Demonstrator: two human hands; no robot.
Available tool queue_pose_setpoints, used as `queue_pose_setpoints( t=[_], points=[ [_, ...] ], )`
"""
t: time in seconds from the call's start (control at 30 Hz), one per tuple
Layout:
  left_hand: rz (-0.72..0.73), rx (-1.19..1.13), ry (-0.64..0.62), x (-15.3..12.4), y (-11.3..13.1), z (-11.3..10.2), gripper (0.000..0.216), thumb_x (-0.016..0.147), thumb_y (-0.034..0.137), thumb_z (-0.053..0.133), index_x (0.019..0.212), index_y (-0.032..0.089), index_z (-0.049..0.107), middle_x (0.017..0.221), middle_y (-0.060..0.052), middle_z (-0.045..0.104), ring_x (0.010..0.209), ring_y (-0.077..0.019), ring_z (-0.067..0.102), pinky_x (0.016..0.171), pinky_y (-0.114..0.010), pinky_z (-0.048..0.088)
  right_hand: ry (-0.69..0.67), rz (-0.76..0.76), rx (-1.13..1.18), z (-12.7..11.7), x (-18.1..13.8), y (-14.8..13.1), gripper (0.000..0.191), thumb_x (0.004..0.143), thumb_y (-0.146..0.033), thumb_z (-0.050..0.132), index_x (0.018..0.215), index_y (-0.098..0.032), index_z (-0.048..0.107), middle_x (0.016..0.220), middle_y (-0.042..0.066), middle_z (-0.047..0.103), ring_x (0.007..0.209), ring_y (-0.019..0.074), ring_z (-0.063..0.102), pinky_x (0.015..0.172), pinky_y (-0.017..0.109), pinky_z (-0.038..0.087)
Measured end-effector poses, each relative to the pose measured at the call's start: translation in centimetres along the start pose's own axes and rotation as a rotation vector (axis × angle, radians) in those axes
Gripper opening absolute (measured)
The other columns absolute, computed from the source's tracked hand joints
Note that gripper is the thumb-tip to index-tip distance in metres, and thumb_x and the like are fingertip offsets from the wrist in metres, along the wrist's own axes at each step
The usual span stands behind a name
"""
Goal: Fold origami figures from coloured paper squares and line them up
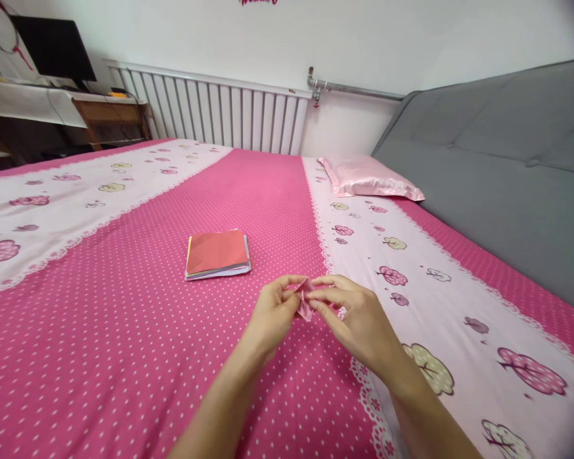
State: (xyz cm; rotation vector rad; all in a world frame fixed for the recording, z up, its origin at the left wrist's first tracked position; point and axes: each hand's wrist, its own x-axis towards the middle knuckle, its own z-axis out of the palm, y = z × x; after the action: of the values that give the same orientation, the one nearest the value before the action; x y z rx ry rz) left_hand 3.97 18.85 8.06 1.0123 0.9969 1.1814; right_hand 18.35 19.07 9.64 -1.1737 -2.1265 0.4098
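A small folded piece of pink paper [305, 302] is held just above the pink dotted bedsheet [124, 331]. My left hand [272, 313] pinches its left side, fingers closed on it. My right hand [356, 317] pinches its right side from above, fingers pressed together on the paper. Both hands meet at the centre of the view, a little in front of a flat stack of coloured paper squares [218, 254] with a red sheet on top.
A pink satin pillow [367, 177] lies at the far right of the bed. A grey padded headboard [502, 166] runs along the right. A white radiator [220, 108] lines the far wall, with a desk and dark monitor [55, 48] at the far left.
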Motion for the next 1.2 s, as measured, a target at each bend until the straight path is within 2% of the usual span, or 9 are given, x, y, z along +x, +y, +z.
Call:
queue_pose_setpoints(
  t=[0.17, 0.3, 0.43, 0.7, 0.83, 1.07, 1.2],
  points=[
    [-0.016, 0.007, 0.03, -0.2, 0.1, 0.4, 0.021, 0.076, 0.005, 0.046, 0.094, 0.009, 0.055, 0.05, 0.003, 0.056, 0.047, -0.0084, 0.049, 0.053, -0.021, 0.038, -0.014, 0.048, 0.026, 0.0, 0.0, -0.1, 0.022, 0.079, -0.017, 0.053, 0.088, -0.026, 0.071, 0.093, 0.001, 0.07, 0.08, 0.0156, 0.064, 0.074, 0.031, 0.052],
    [0.017, 0.018, 0.041, -0.1, -0.3, 0.6, 0.022, 0.074, 0.006, 0.046, 0.092, 0.01, 0.056, 0.048, 0.004, 0.054, 0.045, -0.009, 0.049, 0.051, -0.021, 0.038, -0.027, 0.153, 0.099, -0.2, 0.0, -0.2, 0.024, 0.075, -0.014, 0.054, 0.085, -0.025, 0.072, 0.088, 0.001, 0.072, 0.071, 0.0152, 0.066, 0.067, 0.029, 0.054],
    [0.033, 0.056, 0.025, 0.1, -1.0, 0.6, 0.023, 0.074, 0.007, 0.046, 0.094, 0.011, 0.055, 0.049, 0.004, 0.054, 0.047, -0.0108, 0.052, 0.053, -0.023, 0.04, -0.027, 0.228, 0.049, -0.1, -0.1, 0.0, 0.022, 0.073, -0.015, 0.057, 0.087, -0.024, 0.071, 0.081, 0.001, 0.073, 0.067, 0.0171, 0.068, 0.065, 0.031, 0.054],
    [0.003, 0.048, 0.036, 0.2, -1.3, 0.8, 0.018, 0.074, 0.012, 0.051, 0.091, 0.01, 0.057, 0.054, 0.001, 0.058, 0.05, -0.0126, 0.056, 0.055, -0.026, 0.044, 0.008, 0.187, -0.184, 0.9, -0.4, 0.2, 0.018, 0.074, -0.019, 0.059, 0.082, -0.029, 0.071, 0.07, 0.0, 0.072, 0.061, 0.0185, 0.067, 0.056, 0.028, 0.049],
    [0.012, 0.043, 0.053, 0.3, -1.2, 0.9, 0.015, 0.074, 0.011, 0.05, 0.087, 0.01, 0.057, 0.052, 0.001, 0.058, 0.048, -0.0114, 0.055, 0.053, -0.025, 0.044, -0.007, 0.166, -0.26, 1.0, -0.5, -0.2, 0.018, 0.077, -0.019, 0.057, 0.083, -0.028, 0.071, 0.074, 0.002, 0.072, 0.063, 0.0184, 0.066, 0.057, 0.027, 0.047],
    [-0.018, 0.011, 0.046, 0.5, -1.4, 0.9, 0.014, 0.074, 0.007, 0.049, 0.085, 0.01, 0.057, 0.048, 0.002, 0.057, 0.045, -0.011, 0.054, 0.054, -0.024, 0.045, -0.083, 0.18, -0.279, 0.8, -0.3, -0.1, 0.02, 0.077, -0.018, 0.054, 0.085, -0.026, 0.07, 0.078, 0.002, 0.072, 0.066, 0.0195, 0.065, 0.061, 0.03, 0.048],
    [-0.092, -0.109, 0.026, 0.3, -1.3, 0.8, 0.015, 0.075, 0.008, 0.052, 0.088, 0.011, 0.058, 0.056, 0.0, 0.059, 0.054, -0.0101, 0.056, 0.061, -0.023, 0.046, -0.066, 0.159, -0.225, 0.5, -0.1, 0.3, 0.02, 0.077, -0.017, 0.053, 0.079, -0.026, 0.071, 0.076, 0.002, 0.072, 0.064, 0.0181, 0.065, 0.061, 0.029, 0.047]
  ],
)
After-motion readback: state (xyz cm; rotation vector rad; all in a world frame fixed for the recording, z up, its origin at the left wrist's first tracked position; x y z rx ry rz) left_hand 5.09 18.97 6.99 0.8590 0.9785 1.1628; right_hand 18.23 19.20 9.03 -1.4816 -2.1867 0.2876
